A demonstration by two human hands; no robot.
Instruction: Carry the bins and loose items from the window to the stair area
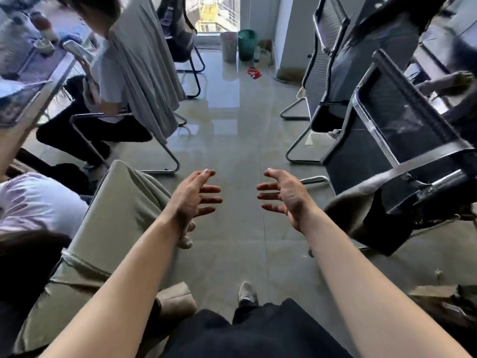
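Head view: left hand and right hand both empty, fingers spread, held over the floor aisle; white bin and green bin side by side at far window, contents not visible, red item on floor nearby.

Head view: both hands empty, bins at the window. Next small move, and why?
Probably step forward down the aisle between the chairs. The left hand and right hand are open and empty, and the white bin, green bin and red item sit far ahead, out of reach.
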